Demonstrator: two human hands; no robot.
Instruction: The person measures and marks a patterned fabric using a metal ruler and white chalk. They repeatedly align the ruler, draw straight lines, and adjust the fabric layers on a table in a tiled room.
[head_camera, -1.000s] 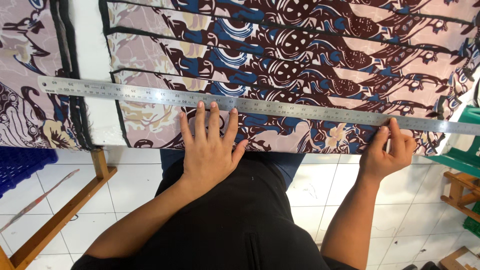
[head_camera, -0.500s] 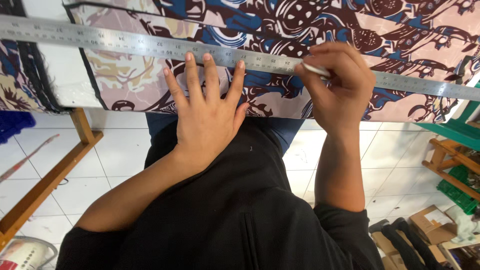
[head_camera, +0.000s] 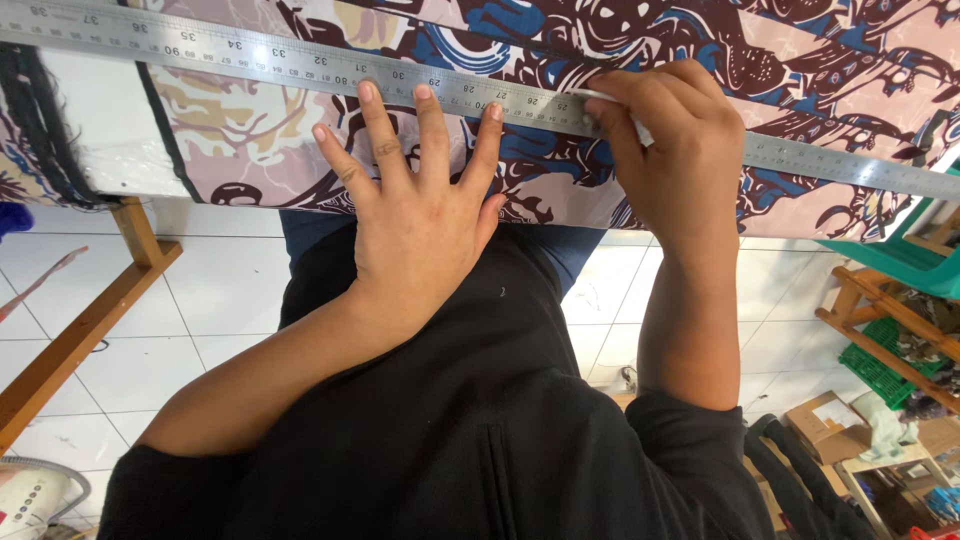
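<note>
A long steel ruler (head_camera: 250, 60) lies slanted across patterned fabric (head_camera: 820, 60) in brown, blue and pink, spread over a table. My left hand (head_camera: 415, 200) rests flat on the fabric, fingers spread, fingertips touching the ruler's near edge. My right hand (head_camera: 675, 150) is closed around a thin white marking tool (head_camera: 615, 105), whose tip lies against the ruler's near edge, just right of my left hand.
A wooden table leg and brace (head_camera: 90, 320) stand at the left over a white tiled floor (head_camera: 220, 300). A teal plastic chair (head_camera: 900, 250), wooden shelving (head_camera: 880, 320) with a green crate and cardboard boxes (head_camera: 830, 425) crowd the right side.
My right hand has come in from the ruler's far right end to beside my left hand, now gripping the marking tool at the ruler's edge. My left hand stays pressed down.
</note>
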